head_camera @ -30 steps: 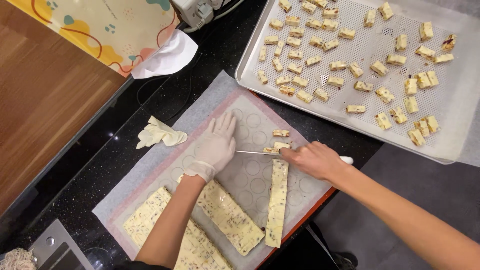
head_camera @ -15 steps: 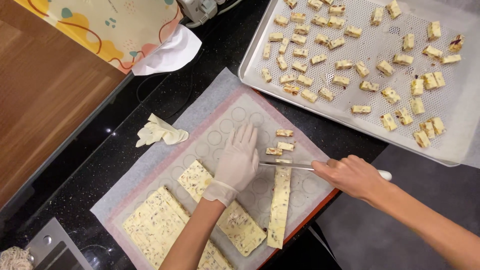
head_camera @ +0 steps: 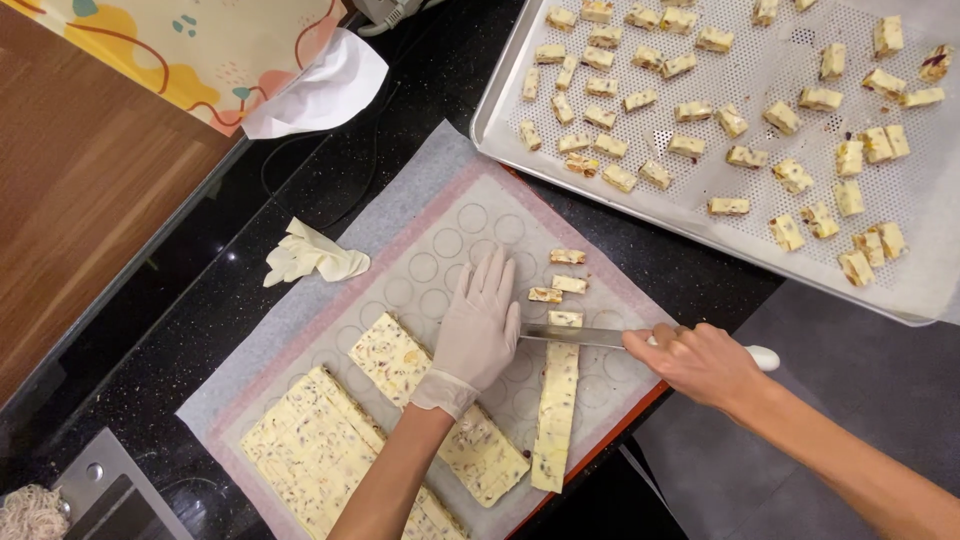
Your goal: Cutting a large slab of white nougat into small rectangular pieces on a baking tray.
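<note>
My left hand (head_camera: 480,325), in a pale glove, lies flat with fingers spread on the baking mat (head_camera: 440,235), its fingertips at the knife blade. A white-handled knife (head_camera: 590,337) is gripped by my bare right hand (head_camera: 700,362); its blade lies across the top end of a long cream nougat strip (head_camera: 555,420). One cut piece (head_camera: 565,319) sits just beyond the blade, and three more small pieces (head_camera: 560,275) lie farther up the mat. Wider nougat slabs (head_camera: 400,360) lie to the left under my left forearm.
A perforated metal tray (head_camera: 930,240) with several cut nougat pieces stands at the upper right. A crumpled glove (head_camera: 310,255) lies on the black counter left of the mat. A wooden surface (head_camera: 80,190), a patterned sheet (head_camera: 190,45) and a white tissue (head_camera: 320,85) are upper left.
The view has shifted, so the mat and tray sit lower in frame. My hands and the knife stay at the strip's top end, and the cut pieces lie a little farther beyond the blade.
</note>
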